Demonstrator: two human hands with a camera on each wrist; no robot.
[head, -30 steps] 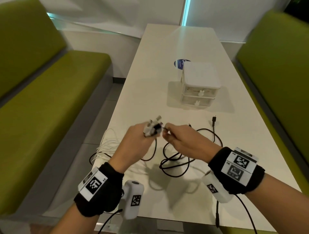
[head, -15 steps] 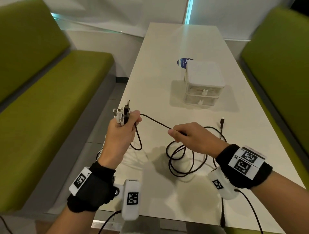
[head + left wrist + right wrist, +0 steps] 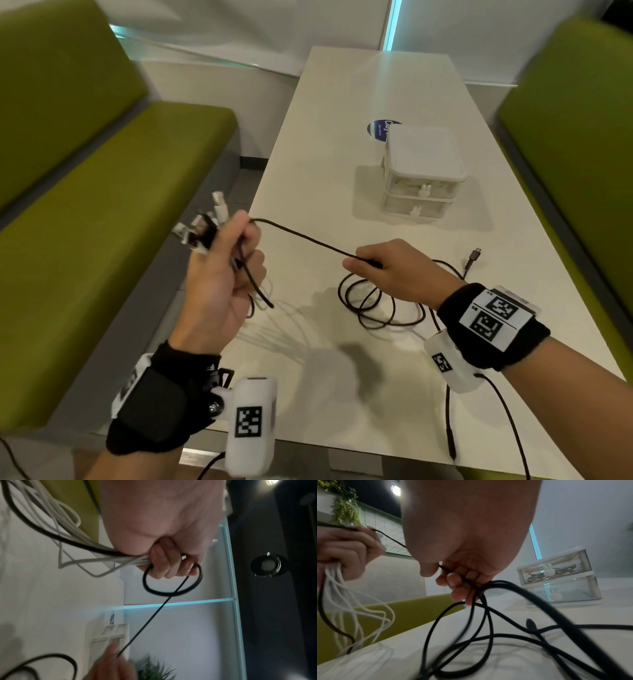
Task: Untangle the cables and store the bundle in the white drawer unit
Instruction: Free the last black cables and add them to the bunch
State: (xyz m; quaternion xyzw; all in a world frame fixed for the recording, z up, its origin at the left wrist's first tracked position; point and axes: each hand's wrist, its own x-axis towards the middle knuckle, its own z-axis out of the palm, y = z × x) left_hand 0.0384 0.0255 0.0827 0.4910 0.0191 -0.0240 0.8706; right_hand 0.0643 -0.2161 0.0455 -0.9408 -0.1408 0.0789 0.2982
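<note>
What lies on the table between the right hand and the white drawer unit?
In the head view, the stretch of table between the right hand and the white drawer unit is bare; the loose black plug lies off to the side.

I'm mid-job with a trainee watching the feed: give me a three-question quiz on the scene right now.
1. True or false: the white drawer unit has both drawers closed.
2. Which hand holds the bunch of connector ends? A) left hand B) right hand
3. Fill in: the black cable stretched between the hands is coloured ____.

Key: 1 true; 2 A; 3 black.
</note>
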